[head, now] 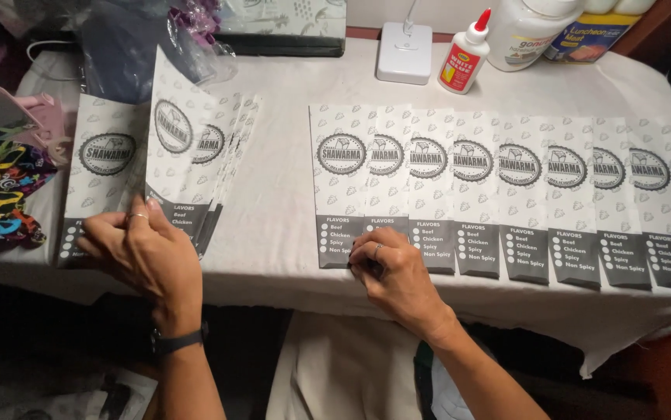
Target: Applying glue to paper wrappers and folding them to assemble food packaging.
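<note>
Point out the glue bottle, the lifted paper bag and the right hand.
glue bottle (461, 56), head view, on its white body.
lifted paper bag (178, 144), head view, on its printed front.
right hand (394, 270), head view, on the back of the hand.

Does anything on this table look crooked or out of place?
Nothing is spilled or torn. The row of paper bags overlaps evenly. Only the bag lifted by the left hand curls up, tilted against the fanned stack. The glue bottle stands upright.

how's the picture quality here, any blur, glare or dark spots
Head view: the overlapping row of grey-and-white printed paper bags is evenly lit and sharp; the white cloth-covered table shows no glare; corners and the area under the table fall dark; straight edges bow slightly near the borders.
</note>
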